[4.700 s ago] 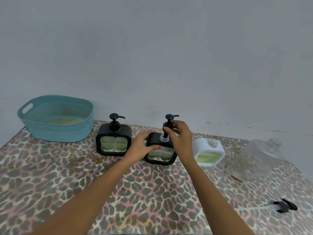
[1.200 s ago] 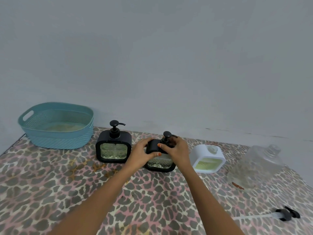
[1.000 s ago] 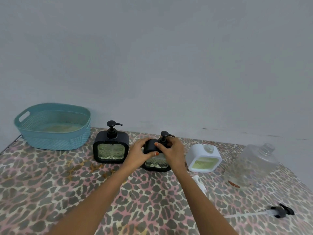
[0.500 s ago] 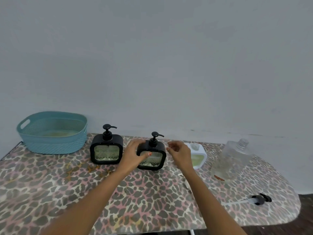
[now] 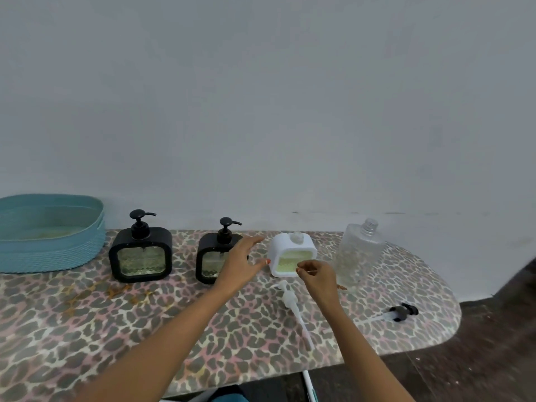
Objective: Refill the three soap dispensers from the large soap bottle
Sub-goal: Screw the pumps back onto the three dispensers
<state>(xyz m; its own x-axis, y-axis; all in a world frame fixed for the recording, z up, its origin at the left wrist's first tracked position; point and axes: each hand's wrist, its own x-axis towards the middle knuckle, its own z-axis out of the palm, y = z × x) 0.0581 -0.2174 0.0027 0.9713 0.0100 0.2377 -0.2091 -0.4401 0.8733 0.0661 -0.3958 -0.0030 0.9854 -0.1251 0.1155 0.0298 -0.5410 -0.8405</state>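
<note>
Left hand (image 5: 242, 266) and right hand (image 5: 319, 277) have released middle dispenser (image 5: 208, 250).

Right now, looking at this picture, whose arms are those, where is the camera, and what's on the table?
No machine here: the arms are a person's, filmed from a camera worn on their head, looking down. The left hand is open in front of the middle dispenser. The right hand, loosely curled, seems to hold nothing. On the table stand a basket, another black dispenser, and a white dispenser without its pump. A white pump lies in front of it. The bottle stands uncapped, a black pump lying nearby.
</note>
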